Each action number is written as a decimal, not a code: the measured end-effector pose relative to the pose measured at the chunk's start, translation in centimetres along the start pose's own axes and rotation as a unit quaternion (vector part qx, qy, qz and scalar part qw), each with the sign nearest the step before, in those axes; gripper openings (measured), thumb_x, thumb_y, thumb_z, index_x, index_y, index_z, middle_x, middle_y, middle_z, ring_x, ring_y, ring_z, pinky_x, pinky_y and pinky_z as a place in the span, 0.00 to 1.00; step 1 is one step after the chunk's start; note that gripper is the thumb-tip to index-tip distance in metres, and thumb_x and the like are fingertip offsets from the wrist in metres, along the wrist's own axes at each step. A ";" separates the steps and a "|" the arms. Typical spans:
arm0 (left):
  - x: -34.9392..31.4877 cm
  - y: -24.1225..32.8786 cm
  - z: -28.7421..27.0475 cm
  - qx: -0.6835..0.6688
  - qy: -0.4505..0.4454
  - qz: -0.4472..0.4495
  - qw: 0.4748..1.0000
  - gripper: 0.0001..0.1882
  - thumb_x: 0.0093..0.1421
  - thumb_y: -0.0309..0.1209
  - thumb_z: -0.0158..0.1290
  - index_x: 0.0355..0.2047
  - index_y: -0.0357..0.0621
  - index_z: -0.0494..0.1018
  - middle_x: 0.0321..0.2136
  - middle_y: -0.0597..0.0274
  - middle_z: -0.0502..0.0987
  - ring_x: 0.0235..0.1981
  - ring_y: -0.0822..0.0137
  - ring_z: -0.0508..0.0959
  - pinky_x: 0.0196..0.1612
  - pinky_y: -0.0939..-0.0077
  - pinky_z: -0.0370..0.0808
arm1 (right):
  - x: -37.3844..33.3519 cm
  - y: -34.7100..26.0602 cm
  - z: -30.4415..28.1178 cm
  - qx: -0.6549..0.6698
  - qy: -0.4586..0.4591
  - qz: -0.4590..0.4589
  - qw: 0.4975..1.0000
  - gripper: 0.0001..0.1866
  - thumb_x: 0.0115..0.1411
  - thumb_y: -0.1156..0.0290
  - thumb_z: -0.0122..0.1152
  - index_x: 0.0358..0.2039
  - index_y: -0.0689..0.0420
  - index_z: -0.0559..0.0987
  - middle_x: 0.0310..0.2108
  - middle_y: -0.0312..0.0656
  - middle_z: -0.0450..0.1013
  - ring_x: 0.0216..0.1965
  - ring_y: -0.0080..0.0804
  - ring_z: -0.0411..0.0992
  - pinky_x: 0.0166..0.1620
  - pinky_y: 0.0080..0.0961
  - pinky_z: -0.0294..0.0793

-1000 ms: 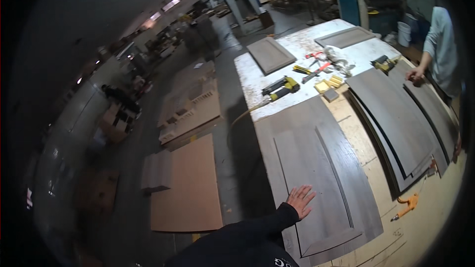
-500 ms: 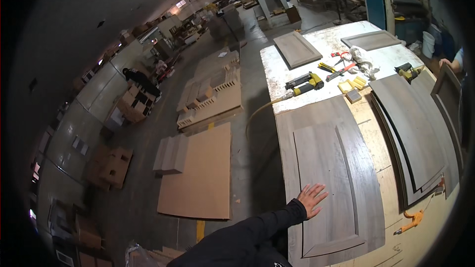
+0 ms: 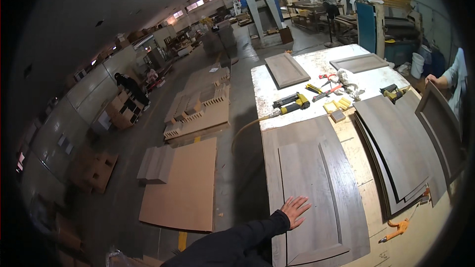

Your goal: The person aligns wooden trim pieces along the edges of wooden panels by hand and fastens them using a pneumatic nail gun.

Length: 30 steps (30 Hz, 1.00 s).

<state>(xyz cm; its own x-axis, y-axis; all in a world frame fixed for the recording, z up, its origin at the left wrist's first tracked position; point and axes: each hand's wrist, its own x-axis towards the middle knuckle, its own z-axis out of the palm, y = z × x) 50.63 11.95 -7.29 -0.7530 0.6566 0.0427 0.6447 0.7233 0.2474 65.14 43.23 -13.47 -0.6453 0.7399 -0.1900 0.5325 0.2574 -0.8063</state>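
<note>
My left hand (image 3: 295, 211) lies flat on a grey wood-grain cabinet door (image 3: 309, 193), fingers spread and holding nothing. The door has a framed, raised centre panel and rests near me on the work table (image 3: 262, 81). My black-sleeved arm reaches in from the lower edge. My right hand is out of view. Beyond the door's far end lie a yellow-and-black nail gun (image 3: 294, 104) with a hose and a small grey block (image 3: 338, 115) beside yellow pieces (image 3: 336, 105).
Stacked grey panels (image 3: 396, 153) lie to the right, near an orange air blow gun (image 3: 394, 231). A co-worker's hand (image 3: 435, 80) grips an upright framed door (image 3: 438, 123). Further off are pliers (image 3: 329, 92), another nail gun (image 3: 393, 93) and two small doors. Brown boards (image 3: 190, 188) lie left of the table.
The view has tilted up, so the table and door appear lower and further left. My left hand stays spread on the door. More of the co-worker's arm now shows at right.
</note>
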 end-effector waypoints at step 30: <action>3.6 12.9 -9.1 -0.744 -0.206 0.182 0.609 0.28 0.59 0.29 0.50 0.59 0.37 0.57 0.51 0.50 0.69 0.51 0.61 0.70 0.51 0.69 0.67 | -28.4 -13.6 -2.5 0.438 -0.150 -0.003 0.886 0.38 0.50 0.67 0.63 0.59 0.67 0.59 0.51 0.49 0.68 0.52 0.37 0.68 0.57 0.34 0.63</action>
<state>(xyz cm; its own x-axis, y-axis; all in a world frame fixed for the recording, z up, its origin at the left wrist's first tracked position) 55.02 21.71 4.85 -0.3018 0.9351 0.1860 -0.3049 -0.2795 0.9105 77.62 20.24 4.26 -0.8336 0.5072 -0.2188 -0.0159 -0.4180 -0.9083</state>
